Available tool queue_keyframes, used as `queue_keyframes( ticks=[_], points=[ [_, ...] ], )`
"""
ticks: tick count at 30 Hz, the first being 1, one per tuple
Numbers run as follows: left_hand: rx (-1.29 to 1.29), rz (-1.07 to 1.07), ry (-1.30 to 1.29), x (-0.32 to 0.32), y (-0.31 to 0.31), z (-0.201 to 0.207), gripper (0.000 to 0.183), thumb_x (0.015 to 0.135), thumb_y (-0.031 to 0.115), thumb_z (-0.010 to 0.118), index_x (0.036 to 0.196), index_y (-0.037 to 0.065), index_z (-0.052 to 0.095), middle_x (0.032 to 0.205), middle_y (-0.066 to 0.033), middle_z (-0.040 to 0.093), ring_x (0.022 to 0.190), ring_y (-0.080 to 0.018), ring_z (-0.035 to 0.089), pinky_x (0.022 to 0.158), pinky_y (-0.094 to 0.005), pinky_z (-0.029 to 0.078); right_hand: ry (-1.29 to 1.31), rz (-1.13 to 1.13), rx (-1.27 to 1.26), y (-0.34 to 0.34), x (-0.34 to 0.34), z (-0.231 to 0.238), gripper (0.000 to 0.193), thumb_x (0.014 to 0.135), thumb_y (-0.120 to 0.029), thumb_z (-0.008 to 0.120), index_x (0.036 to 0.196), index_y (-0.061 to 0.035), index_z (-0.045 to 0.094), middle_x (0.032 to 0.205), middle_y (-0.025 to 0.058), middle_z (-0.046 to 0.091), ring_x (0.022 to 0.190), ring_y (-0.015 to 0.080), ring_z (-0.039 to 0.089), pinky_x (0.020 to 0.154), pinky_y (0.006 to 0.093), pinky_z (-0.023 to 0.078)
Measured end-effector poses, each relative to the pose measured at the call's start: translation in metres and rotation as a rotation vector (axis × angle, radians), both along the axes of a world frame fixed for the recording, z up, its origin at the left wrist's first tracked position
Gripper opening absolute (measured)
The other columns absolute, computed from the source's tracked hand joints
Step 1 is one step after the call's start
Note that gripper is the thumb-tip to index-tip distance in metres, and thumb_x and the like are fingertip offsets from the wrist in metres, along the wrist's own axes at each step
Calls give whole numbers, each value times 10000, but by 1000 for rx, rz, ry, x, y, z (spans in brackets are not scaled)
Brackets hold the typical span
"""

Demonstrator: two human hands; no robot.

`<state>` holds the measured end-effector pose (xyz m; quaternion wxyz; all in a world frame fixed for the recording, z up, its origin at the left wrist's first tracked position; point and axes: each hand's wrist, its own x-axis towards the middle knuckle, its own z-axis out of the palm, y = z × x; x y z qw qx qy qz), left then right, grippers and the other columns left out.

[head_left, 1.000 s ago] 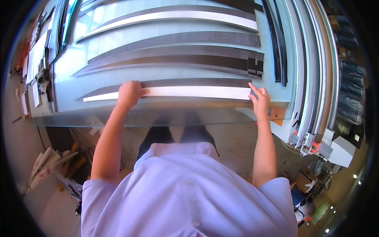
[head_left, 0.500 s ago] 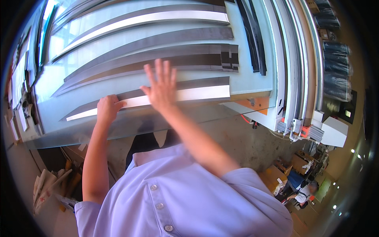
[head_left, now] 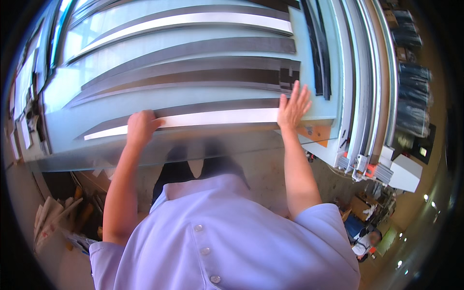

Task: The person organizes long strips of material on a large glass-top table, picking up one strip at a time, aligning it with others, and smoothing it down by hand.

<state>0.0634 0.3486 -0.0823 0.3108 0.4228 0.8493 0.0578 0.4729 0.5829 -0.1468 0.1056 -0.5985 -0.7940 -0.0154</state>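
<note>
Along the near edge of the pale glass-like table top lies a long dark strip with a white band (head_left: 222, 117). My left hand (head_left: 140, 128) is closed on it towards its left end, fingers curled under and thumb pointing right. At the strip's right end my right hand (head_left: 293, 108) rests open, its fingers spread and pointing away from me. Beyond it lies a dark grey and brown strip (head_left: 208, 77) with a darker patch at its right end. Farther off are a plain grey strip (head_left: 212, 47) and another strip with a white band (head_left: 217, 18).
Narrow black strips (head_left: 319, 53) lie at the table's right side, beside long metal rails (head_left: 360, 72) of a machine. Rolled material (head_left: 53, 217) stands on the floor at lower left. Dark wrapped bundles (head_left: 413, 96) are at far right. Another person (head_left: 365, 241) is in the distance.
My right hand has slid right, from the middle of the near strip to its right end. My left hand has shifted slightly right, still on the strip.
</note>
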Motion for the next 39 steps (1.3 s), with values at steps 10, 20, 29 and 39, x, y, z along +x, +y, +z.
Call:
queue_keyframes(
  ticks=[10,20,29,39],
  points=[
    [16,-100,36,-2,-2,5,320,783,341,776,727,38,688,697,-184,668,723,-399,654,701,-489,507,43,308,-136,-93,-170,22,741,953,-493,585,1597,-232,327,1678,176,186,1537,420,170,1216,610,99],
    [-130,184,87,-162,-110,33,299,797,359,781,797,65,732,716,-155,689,744,-333,671,766,-437,507,16,306,-34,-96,-171,19,713,1000,-541,466,1609,-214,292,1667,173,211,1523,404,205,1210,583,135],
    [-58,267,13,-212,-144,20,335,734,313,852,807,14,720,710,-156,680,680,-304,660,647,-405,512,-11,309,-34,-96,-173,18,690,1024,-538,421,1607,-193,291,1671,159,197,1521,391,209,1209,585,127],
    [-125,286,15,-208,-136,26,342,732,315,855,801,9,717,753,-184,696,708,-345,667,671,-430,523,4,316,-38,-96,-173,18,689,1024,-538,415,1604,-184,297,1669,161,201,1519,395,212,1206,591,128]
  ],
)
